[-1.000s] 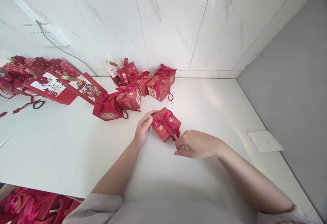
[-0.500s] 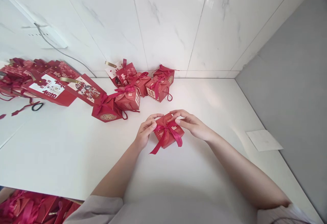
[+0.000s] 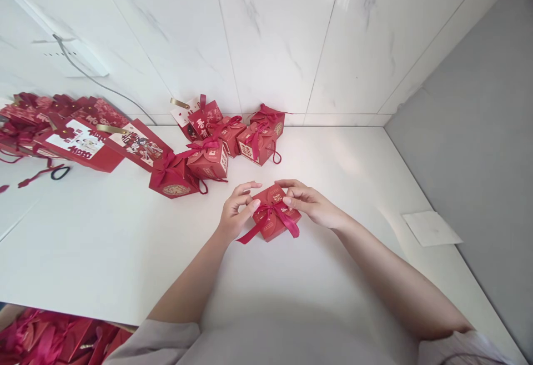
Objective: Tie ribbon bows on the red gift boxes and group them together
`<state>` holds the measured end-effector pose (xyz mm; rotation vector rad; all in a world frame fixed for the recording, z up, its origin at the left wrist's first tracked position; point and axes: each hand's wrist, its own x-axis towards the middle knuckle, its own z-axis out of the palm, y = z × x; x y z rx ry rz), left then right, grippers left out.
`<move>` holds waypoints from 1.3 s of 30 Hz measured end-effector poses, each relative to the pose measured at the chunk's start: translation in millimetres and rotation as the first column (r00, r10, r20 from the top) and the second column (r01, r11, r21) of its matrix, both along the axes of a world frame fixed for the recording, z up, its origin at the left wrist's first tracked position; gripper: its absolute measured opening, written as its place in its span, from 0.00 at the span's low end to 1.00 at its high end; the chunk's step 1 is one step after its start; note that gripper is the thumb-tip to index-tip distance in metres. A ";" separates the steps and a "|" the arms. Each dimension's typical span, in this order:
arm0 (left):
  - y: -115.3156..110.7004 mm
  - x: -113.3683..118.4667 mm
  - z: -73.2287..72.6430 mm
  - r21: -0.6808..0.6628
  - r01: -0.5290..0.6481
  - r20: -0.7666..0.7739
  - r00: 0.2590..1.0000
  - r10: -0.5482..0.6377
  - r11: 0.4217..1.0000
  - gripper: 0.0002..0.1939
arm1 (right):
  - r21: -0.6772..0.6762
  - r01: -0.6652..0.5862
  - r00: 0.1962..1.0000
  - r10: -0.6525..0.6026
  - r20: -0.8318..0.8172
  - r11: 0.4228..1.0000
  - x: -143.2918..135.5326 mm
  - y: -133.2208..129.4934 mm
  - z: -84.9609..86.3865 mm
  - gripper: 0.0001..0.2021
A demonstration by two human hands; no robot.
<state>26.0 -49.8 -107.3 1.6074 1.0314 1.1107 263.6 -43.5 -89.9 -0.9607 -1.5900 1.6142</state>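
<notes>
A small red gift box with a crimson ribbon bow on top rests on the white table, between both hands. My left hand is at its left side, the thumb on the bow's left loop and the fingers curled near the box's back left corner. On the right, my right hand has its thumb and fingers closed at the bow's right loop, with the index finger reaching over the box's back edge. The bow's two tails lie toward the front, one to the left and one to the right.
Several red boxes and gift bags stand along the wall from center to left. A black hair tie lies at left, a white sheet at right. More red boxes fill a container at lower left.
The bow's left tail has swung further left and up. My left thumb has moved slightly right onto the loop, and my right fingers have shifted a little at the bow.
</notes>
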 end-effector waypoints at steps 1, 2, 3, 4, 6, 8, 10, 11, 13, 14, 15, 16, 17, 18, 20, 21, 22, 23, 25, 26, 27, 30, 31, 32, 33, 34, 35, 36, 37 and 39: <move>0.3 -0.2 0.5 0.027 -0.013 -0.033 0.999 0.014 1.000 0.19 | 0.002 -0.003 1.000 0.003 0.001 1.000 0.2 0.3 -0.6 0.15; 0.7 -0.5 1.1 0.054 -0.019 -0.062 0.998 0.022 0.998 0.19 | 0.001 -0.005 1.000 0.005 0.001 1.000 0.4 0.5 -1.2 0.15; 0.9 -0.8 1.8 0.078 -0.020 -0.089 0.996 0.027 0.997 0.18 | 0.001 -0.006 1.000 0.006 0.002 1.000 0.6 0.7 -1.7 0.16; 1.0 -1.2 2.7 0.099 -0.019 -0.114 0.993 0.030 0.995 0.18 | 0.002 -0.006 1.000 0.006 0.004 1.000 0.9 0.9 -2.0 0.16; 1.1 -2.0 5.1 0.130 -0.012 -0.159 0.987 0.033 0.991 0.18 | 0.012 -0.008 1.000 0.008 0.016 1.000 1.5 1.2 -2.0 0.16; 1.1 -2.8 7.8 0.149 -0.007 -0.195 0.980 0.036 0.989 0.18 | 0.026 -0.013 0.999 0.012 0.031 1.000 2.0 1.2 -1.1 0.16; 1.4 -3.7 10.2 0.156 0.001 -0.219 0.975 0.034 0.988 0.18 | 0.035 -0.015 0.999 0.014 0.046 0.999 2.4 0.8 0.1 0.16; 1.8 -4.1 11.0 0.156 0.006 -0.226 0.974 0.030 0.988 0.19 | 0.038 -0.016 0.998 0.014 0.055 0.999 2.5 0.7 0.6 0.17; 2.8 -4.6 11.6 0.146 0.019 -0.233 0.972 0.015 0.989 0.19 | 0.048 -0.017 0.997 0.014 0.074 0.999 2.5 0.4 1.4 0.17; 3.3 -4.6 11.5 0.137 0.023 -0.232 0.973 0.009 0.990 0.19 | 0.054 -0.018 0.996 0.013 0.083 0.998 2.3 0.3 1.6 0.17; 3.7 -4.4 11.4 0.128 0.025 -0.226 0.974 0.004 0.991 0.20 | 0.060 -0.017 0.996 0.011 0.090 0.998 2.1 0.2 1.7 0.17; 3.8 -4.1 11.3 0.115 0.026 -0.216 0.976 -0.001 0.993 0.20 | 0.065 -0.014 0.996 0.008 0.094 0.998 1.8 0.1 1.8 0.17; 3.5 -3.7 11.6 0.098 0.027 -0.203 0.979 -0.006 0.995 0.20 | 0.068 -0.010 0.996 0.003 0.094 0.998 1.6 0.0 2.0 0.17; 3.0 -3.4 12.2 0.076 0.025 -0.188 0.982 -0.010 0.997 0.18 | 0.072 -0.006 0.996 -0.001 0.093 0.997 1.6 -0.2 2.5 0.16; 1.0 -3.7 15.5 0.037 -0.003 -0.130 0.991 0.008 0.999 0.10 | 0.085 0.001 0.996 -0.009 0.092 0.996 2.3 -0.7 4.4 0.16; -0.2 -4.7 18.0 0.034 -0.035 -0.097 0.995 0.038 0.999 0.06 | 0.096 0.002 0.995 -0.012 0.098 0.995 3.0 -1.1 5.8 0.16; -1.3 -6.5 21.1 0.047 -0.077 -0.078 0.994 0.081 0.996 0.08 | 0.109 0.005 0.994 -0.017 0.108 0.994 3.9 -1.5 7.4 0.16; -2.3 -9.2 24.5 0.073 -0.124 -0.078 0.988 0.130 0.990 0.11 | 0.121 0.011 0.992 -0.026 0.123 0.993 4.9 -1.8 9.0 0.16; -3.4 -16.2 31.0 0.101 -0.180 -0.149 0.970 0.193 0.979 0.10 | 0.142 0.030 0.986 -0.053 0.157 0.989 6.6 -2.5 11.5 0.17; -3.6 -20.1 33.6 0.068 -0.172 -0.214 0.960 0.183 0.983 0.14 | 0.155 0.039 0.983 -0.066 0.173 0.987 7.0 -2.8 12.2 0.17; -3.5 -23.7 35.7 -0.003 -0.147 -0.277 0.951 0.140 0.989 0.19 | 0.171 0.045 0.979 -0.078 0.187 0.984 7.0 -3.3 12.5 0.18; -3.4 -30.4 39.2 -0.282 0.000 -0.332 0.938 -0.098 0.959 0.28 | 0.260 0.089 0.965 -0.148 0.215 0.961 4.1 -6.0 12.1 0.14; -3.9 -30.9 40.2 -0.321 0.045 -0.326 0.932 -0.155 0.946 0.28 | 0.313 0.113 0.958 -0.187 0.219 0.943 2.5 -7.3 12.0 0.12; -4.8 -30.6 41.5 -0.312 0.080 -0.328 0.926 -0.187 0.947 0.25 | 0.379 0.132 0.948 -0.228 0.220 0.916 0.9 -8.9 12.1 0.10; -6.1 -29.8 43.3 -0.262 0.106 -0.343 0.919 -0.195 0.959 0.21 | 0.454 0.137 0.940 -0.260 0.220 0.880 -0.7 -10.5 12.4 0.09; -7.9 -28.6 45.5 -0.183 0.129 -0.370 0.909 -0.190 0.975 0.17 | 0.529 0.126 0.934 -0.280 0.221 0.839 -2.2 -12.0 12.9 0.08; -9.9 -27.2 47.8 -0.094 0.152 -0.408 0.896 -0.178 0.984 0.15 | 0.594 0.101 0.931 -0.287 0.227 0.798 -3.4 -13.4 13.4 0.09; -12.0 -25.8 50.0 -0.010 0.180 -0.449 0.878 -0.165 0.984 0.16 | 0.646 0.069 0.929 -0.285 0.236 0.760 -4.4 -14.4 13.8 0.10; -14.0 -24.5 51.8 0.055 0.212 -0.488 0.858 -0.159 0.976 0.17 | 0.684 0.037 0.928 -0.280 0.247 0.728 -5.1 -15.0 14.0 0.10; -17.3 -22.2 53.5 0.122 0.250 -0.554 0.820 -0.143 0.961 0.14 | 0.731 -0.009 0.923 -0.275 0.268 0.682 -5.8 -15.2 13.4 0.11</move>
